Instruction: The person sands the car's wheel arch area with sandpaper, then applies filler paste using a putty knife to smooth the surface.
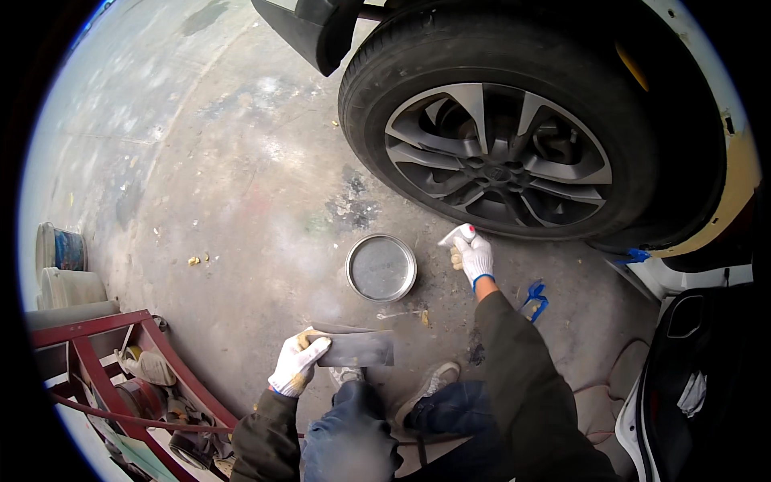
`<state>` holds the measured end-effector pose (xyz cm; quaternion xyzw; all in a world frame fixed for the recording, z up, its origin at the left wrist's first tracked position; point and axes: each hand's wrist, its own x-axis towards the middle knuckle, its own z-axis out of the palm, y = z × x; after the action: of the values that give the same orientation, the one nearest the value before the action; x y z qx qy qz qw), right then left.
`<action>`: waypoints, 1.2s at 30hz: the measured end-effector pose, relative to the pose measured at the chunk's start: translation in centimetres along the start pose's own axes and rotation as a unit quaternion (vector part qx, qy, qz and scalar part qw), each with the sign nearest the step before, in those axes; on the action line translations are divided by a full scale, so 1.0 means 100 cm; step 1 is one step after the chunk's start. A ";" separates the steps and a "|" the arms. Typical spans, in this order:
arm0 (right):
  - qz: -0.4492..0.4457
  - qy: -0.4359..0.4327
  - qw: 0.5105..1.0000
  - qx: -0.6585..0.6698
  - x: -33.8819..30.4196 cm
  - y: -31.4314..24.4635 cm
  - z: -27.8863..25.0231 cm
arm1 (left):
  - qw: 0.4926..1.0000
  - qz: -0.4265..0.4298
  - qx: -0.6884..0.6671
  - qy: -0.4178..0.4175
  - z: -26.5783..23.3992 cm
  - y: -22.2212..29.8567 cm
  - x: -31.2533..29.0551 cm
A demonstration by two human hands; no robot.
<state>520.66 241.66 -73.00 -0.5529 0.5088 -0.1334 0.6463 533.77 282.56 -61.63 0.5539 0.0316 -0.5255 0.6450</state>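
Observation:
My left hand (297,363), in a white work glove, grips flat grey putty spreaders (357,350), thin rectangular sheets overlapping one another. In my gloved right hand (475,259) is a small white tube (456,234) with a red spot at its end, held close to the car tyre. On the floor between and beyond my hands stands a round metal can (348,269). Its top shows a smooth grey surface, and I cannot tell whether this is a lid or the contents.
The car wheel (498,161) fills the upper right, with an open car door (683,361) below it. A red metal cart (173,357) with tools and gloves stands lower left, near several buckets (68,249). Blue tape scraps (536,300) lie on the floor.

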 end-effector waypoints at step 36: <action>-0.010 0.110 0.851 -0.513 -0.109 -0.017 0.114 | 0.994 0.079 0.069 0.038 -0.024 -0.036 -0.021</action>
<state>525.62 255.61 -67.46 -0.7928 0.5670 0.0802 0.2087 531.57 286.36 -63.73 0.6172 -0.0242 -0.4525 0.6432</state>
